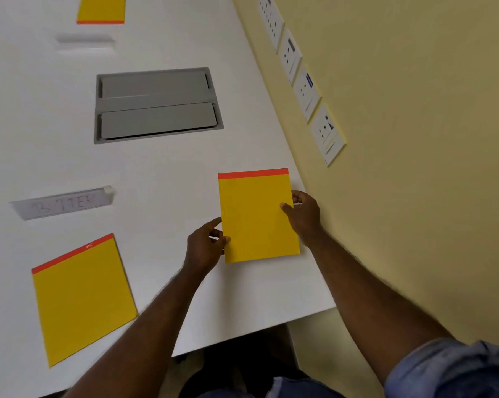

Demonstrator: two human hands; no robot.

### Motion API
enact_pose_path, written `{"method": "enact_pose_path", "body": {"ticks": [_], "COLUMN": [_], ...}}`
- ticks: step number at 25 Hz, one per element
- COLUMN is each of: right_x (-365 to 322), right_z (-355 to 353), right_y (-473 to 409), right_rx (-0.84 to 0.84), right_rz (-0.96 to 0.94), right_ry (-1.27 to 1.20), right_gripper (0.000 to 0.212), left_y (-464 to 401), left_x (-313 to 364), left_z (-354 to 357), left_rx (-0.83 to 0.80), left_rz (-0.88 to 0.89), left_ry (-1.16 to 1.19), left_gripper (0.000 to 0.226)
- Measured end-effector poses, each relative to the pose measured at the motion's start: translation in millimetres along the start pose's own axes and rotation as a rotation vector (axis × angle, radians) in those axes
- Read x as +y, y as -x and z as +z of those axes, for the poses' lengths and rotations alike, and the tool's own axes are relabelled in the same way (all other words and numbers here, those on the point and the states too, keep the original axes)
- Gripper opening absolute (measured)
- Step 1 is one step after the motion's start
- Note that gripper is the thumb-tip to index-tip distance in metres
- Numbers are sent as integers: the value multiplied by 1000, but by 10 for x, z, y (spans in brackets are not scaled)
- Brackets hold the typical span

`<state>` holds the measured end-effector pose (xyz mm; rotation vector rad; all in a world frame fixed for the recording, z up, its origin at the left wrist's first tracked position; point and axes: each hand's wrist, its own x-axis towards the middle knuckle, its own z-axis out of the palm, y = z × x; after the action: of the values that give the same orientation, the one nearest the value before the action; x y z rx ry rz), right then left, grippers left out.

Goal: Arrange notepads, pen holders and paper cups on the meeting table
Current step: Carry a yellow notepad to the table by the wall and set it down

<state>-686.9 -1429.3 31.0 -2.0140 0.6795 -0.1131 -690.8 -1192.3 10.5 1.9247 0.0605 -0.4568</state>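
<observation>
I have the yellow notepad (pixel 256 216) with the orange top strip between both my hands, and I take the grey cable hatch (pixel 157 104) set into the white desk (pixel 162 173) as my marker. This notepad lies on the desk nearer to me than the hatch and off to its right, close to the desk's right edge, with its orange strip pointing away from me. My left hand (pixel 205 248) has its grip closed on the pad's lower left edge, thumb on top. My right hand (pixel 302 215) has its grip pinched on the right edge, thumb on the cover and fingers curled round the side. A second notepad (pixel 81 297) lies flat, nearer to me than the hatch and to its left, turned at an angle. A third notepad (pixel 101 10) lies beyond the hatch, far from me. A clear name stand (pixel 64 203) with blurred writing sits between the hatch and the second notepad.
</observation>
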Motion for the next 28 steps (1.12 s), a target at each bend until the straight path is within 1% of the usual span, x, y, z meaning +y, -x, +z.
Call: {"method": "enact_pose_path", "body": {"ticks": [1, 2, 5, 7, 10, 13, 16, 19, 22, 24, 26, 27, 28], "right_x": [48, 94, 239, 281, 294, 317, 335, 360, 411, 461, 517, 533, 544], "right_z": [22, 45, 110, 143, 158, 178, 188, 178, 181, 197, 203, 197, 188], "right_y": [-123, -234, -533, -679, -838, -931, -1014, -1062, -1023, -960, -915, -896, -878], "right_rx": [-17, -31, -61, -90, -139, -172, -243, -294, -318, -290, -293, -302, -309], "right_rz": [4, 24, 127, 124, 116, 115, 138, 127, 67, -9, -51, -46, -32], "right_ry": [14, 43, 175, 265, 375, 475, 514, 608, 720, 802, 816, 799, 781], "right_gripper": [24, 31, 74, 96, 112, 117, 121, 121, 109, 98, 93, 91, 91], "left_y": [-91, -177, -419, -563, -707, -813, -877, -937, -949, -933, -926, -934, -949], "left_x": [-13, -29, -55, -68, -92, -116, -100, -87, -43, -33, -32, -44, -65], "left_z": [103, 191, 403, 518, 661, 784, 887, 956, 974, 979, 1012, 1036, 1066], "left_rx": [9, 14, 21, 25, 19, 39, 44, 40, 46, 35, 9, -2, -18], "left_rz": [-16, -28, -61, -85, -98, -102, -126, -119, -81, -40, -19, -20, -34], "left_ry": [12, 22, 35, 46, 37, 10, 25, 23, -25, -96, -184, -213, -234], "left_gripper": [52, 52, 49, 49, 49, 48, 48, 47, 45, 37, 29, 29, 34]}}
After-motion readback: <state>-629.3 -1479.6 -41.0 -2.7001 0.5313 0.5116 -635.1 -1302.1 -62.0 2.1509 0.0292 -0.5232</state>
